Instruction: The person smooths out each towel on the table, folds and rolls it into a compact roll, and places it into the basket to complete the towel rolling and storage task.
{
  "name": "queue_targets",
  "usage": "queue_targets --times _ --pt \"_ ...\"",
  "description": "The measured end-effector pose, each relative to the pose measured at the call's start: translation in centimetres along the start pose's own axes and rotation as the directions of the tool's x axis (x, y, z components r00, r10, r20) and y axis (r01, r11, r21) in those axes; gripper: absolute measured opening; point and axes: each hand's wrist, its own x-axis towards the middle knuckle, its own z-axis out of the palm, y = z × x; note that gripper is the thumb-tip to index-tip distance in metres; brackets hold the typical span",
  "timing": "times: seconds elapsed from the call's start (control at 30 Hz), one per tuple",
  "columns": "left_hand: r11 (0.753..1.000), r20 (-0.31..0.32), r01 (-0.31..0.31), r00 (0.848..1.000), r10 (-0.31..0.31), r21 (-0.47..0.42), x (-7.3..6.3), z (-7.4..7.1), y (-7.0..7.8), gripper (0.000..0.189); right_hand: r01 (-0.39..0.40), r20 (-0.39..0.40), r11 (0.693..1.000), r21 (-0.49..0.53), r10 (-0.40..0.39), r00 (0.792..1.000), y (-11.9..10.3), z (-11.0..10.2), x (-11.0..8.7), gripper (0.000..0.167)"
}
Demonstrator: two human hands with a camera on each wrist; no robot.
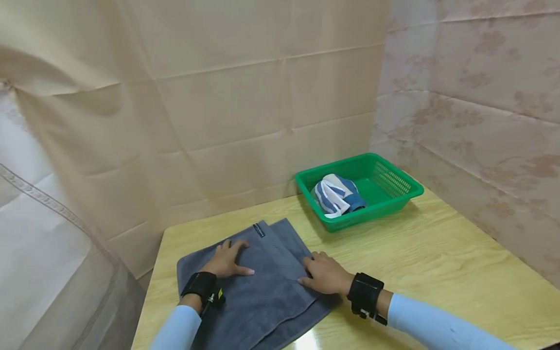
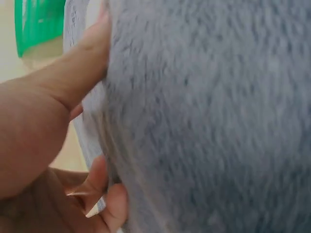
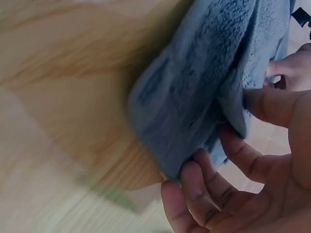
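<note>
Thumb and forefinger of the right hand [image 1: 325,274] pinch the upper layer of the folded gray towel [image 1: 267,299] at its right edge, the other fingers curling by the lower layer. The left hand [image 1: 223,261] rests on top, thumb and fingers spread apart. The towel lies on the wood-grain table [image 1: 420,257], near a green basket [image 1: 372,212] holding a striped cloth [image 1: 334,194].

The grey towel [image 1: 262,296] is matt cloth with a rough, fuzzy pile; the basket [image 1: 372,214] looks like smooth plastic with a slight sheen. The tabletop [image 1: 437,253] shows glossy wood grain, and the beige hanging [image 1: 227,121] looks like creased cloth.
</note>
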Motion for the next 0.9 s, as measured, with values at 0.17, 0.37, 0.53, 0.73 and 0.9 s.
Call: queue_targets --times 0.17,0.37,0.53,0.73,0.9 --pt "0.998 -0.112 0.038 0.993 -0.043 -0.042 1.1 -0.3 -0.4 0.064 -0.009 0.009 1.000 0.016 0.009 1.000 -0.6 -0.1 0.2 0.031" --pt "0.998 -0.157 0.062 0.986 -0.065 -0.026 2.1 -0.3 -0.2 0.065 0.030 0.048 0.988 0.152 -0.038 0.998 -1.5 -0.4 0.2 0.041" --pt "0.998 -0.239 0.054 0.970 -0.043 0.037 2.7 -0.5 0.4 0.050 0.071 0.056 0.978 0.195 -0.083 0.995 -2.1 -0.2 0.3 0.042" --pt "0.998 -0.508 0.047 0.861 -0.026 0.029 3.2 -2.1 2.3 0.024 0.113 0.042 0.909 0.401 -0.141 0.989 -2.7 -1.1 0.1 0.042" --pt "0.988 -0.674 -0.110 0.739 0.008 -0.108 4.0 -4.3 5.7 0.026 0.049 0.129 0.830 0.556 -0.144 0.981 -3.0 -4.5 -1.4 0.044"
